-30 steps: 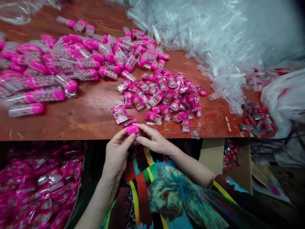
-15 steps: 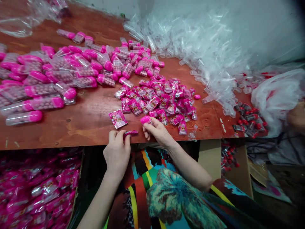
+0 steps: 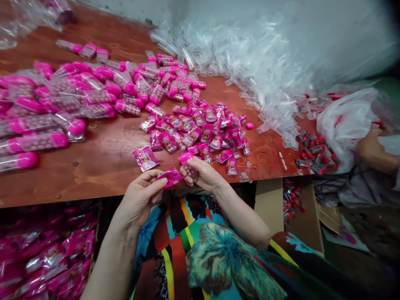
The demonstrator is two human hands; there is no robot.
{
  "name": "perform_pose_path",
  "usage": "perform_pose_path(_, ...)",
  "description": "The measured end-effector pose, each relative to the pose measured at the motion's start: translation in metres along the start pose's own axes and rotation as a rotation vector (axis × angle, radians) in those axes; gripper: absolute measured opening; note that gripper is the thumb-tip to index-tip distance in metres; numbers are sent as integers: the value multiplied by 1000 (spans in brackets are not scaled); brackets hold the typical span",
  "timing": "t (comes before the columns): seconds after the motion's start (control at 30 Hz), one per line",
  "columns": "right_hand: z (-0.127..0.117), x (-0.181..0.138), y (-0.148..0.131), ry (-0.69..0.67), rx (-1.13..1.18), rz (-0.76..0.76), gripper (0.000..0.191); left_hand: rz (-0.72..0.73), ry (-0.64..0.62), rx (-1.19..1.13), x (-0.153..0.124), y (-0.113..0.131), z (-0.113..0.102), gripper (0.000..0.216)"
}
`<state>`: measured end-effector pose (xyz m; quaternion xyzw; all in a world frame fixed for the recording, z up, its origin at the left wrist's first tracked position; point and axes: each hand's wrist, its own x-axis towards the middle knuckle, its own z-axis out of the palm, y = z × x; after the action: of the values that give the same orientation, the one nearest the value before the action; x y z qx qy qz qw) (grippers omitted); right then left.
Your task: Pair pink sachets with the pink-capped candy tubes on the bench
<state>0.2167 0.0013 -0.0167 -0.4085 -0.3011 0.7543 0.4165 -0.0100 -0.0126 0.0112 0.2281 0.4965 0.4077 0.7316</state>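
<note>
Sachet pile: a heap of glossy pink printed sachets (image 3: 200,129) on the reddish-brown wooden bench (image 3: 109,171); every place below is given from this heap.
Left hand: the left hand (image 3: 140,196), at the near-left of the pile, has thumb and fingers pinched on one sachet.
Held sachet: a pink printed sachet (image 3: 171,176), close to the bench's front edge on the near side of the pile, its long axis running roughly left to right and tipping up slightly at the right end; whether its mouth is open cannot be told.
Right hand: the right hand (image 3: 204,173), just in front of the pile and the nearer hand to it, is closed around a tube.
Held tube: a clear tube with a pink cap (image 3: 186,158) and pale pink beads inside, partly hidden by the fingers; the cap points toward the pile, the body slants back toward the wearer.
Sachet to tube: the sachet's right end is just beside the tube, on its left; contact cannot be made out.
Lone sachet: a flat sachet (image 3: 145,158) lies left of the pile's near edge.
Capped tubes: bead-filled, pink-capped tubes (image 3: 96,96) spread left and beyond the pile.
Clear tubes: a mound of transparent tubes (image 3: 237,58) rises beyond and right of the pile.
Pink cap: one loose cap (image 3: 249,125) rests at the pile's right edge.
Red-capped tubes: small red-capped tubes (image 3: 317,152) sit well right of the pile, near another person's hand (image 3: 375,146).
</note>
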Motion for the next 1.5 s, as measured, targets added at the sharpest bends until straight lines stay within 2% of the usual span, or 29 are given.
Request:
perform_pose_path(0.1, 4, 0, -2, 37, -72, -57, 63, -16, -7, -17, 1, 3, 4, 49)
perform_pose_path(0.23, 13, 6, -2, 66, -162, -106, 61, 58, 25, 2, 7, 2, 9, 60)
perform_pose_path(0.4, 20, 20, 8, 257, -72, -209, 62, 153, 57, -53, 14, -2, 13, 77)
perform_pose_path(0.47, 23, 24, 12, 310, -49, -247, 62, 107, 19, -71, 17, -4, 14, 70)
perform_pose_path(0.57, 26, 26, 18, 332, -28, -272, 58, 12, -28, -105, 20, -7, 15, 48)
perform_pose_path(0.67, 28, 23, 20, 362, -6, -293, 58, 58, 23, -159, 23, -9, 14, 46)
perform_pose_path(0.83, 25, 16, 14, 312, -37, -247, 57, 193, 110, -131, 17, -6, 15, 44)
perform_pose_path(1.03, 26, 14, 8, 258, -93, -214, 61, 142, 81, -86, 15, -5, 16, 40)
perform_pose_path(1.2, 22, 16, 14, 359, -76, -267, 58, 130, 112, -178, 17, -8, 14, 50)
perform_pose_path(1.3, 19, 14, 18, 350, -94, -267, 57, 143, 128, -188, 17, -7, 14, 54)
perform_pose_path(1.4, 19, 6, 23, 319, -205, -299, 59, 146, 143, -173, 18, -8, 15, 57)
perform_pose_path(1.5, 20, -2, 31, 334, -440, -448, 64, 160, 170, -145, 19, -13, 19, 54)
